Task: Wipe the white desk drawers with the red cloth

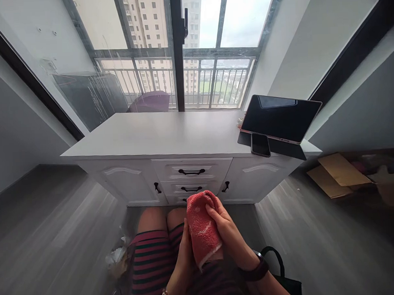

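Observation:
A folded red towel (203, 225) with a fluffy surface and a pale edge is held up over my lap. My right hand (227, 226) grips its right side, the thumb pressed on the front and the fingers behind. Along the towel's left side, my left hand (185, 248) supports it; most of those fingers are hidden behind the cloth. Beneath lie my legs in a striped garment (150, 265).
Ahead stands a white cabinet (144, 134) with black handles. On its right end are a tablet (280, 117) and a phone (260, 144). A cardboard box (345, 173) lies right, a black bag (288, 286) near my right arm, plastic wrapping (118, 259) at left.

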`<state>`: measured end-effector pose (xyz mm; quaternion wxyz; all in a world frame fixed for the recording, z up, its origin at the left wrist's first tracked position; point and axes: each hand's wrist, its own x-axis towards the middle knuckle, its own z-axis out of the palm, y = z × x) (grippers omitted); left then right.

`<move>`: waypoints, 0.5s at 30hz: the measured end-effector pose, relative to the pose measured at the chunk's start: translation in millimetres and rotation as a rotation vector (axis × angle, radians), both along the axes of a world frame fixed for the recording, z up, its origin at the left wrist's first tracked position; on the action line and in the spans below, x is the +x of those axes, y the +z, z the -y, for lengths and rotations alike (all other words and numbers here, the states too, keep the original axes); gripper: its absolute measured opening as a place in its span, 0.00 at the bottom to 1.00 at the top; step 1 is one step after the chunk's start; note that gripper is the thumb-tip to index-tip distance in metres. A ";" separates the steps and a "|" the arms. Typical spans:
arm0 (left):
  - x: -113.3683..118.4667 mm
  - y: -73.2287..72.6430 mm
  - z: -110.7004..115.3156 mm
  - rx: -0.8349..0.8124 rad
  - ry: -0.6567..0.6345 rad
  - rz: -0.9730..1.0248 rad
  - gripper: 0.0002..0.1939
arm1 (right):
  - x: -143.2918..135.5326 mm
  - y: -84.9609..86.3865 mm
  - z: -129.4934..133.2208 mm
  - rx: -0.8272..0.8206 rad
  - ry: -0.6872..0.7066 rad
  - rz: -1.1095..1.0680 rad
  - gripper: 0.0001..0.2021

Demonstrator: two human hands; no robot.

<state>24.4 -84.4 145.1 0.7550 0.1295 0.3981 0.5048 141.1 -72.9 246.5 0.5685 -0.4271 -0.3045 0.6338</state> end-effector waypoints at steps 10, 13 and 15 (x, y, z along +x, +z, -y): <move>-28.8 24.2 9.7 -0.038 0.008 0.301 0.22 | -8.4 -28.2 -2.1 0.156 0.139 0.487 0.16; -28.0 31.1 6.7 -0.100 0.117 0.151 0.21 | -10.5 -36.2 -2.6 0.140 0.142 0.577 0.14; -27.6 35.3 5.4 -0.117 0.196 0.087 0.24 | -11.5 -41.9 -5.8 0.125 0.078 0.592 0.17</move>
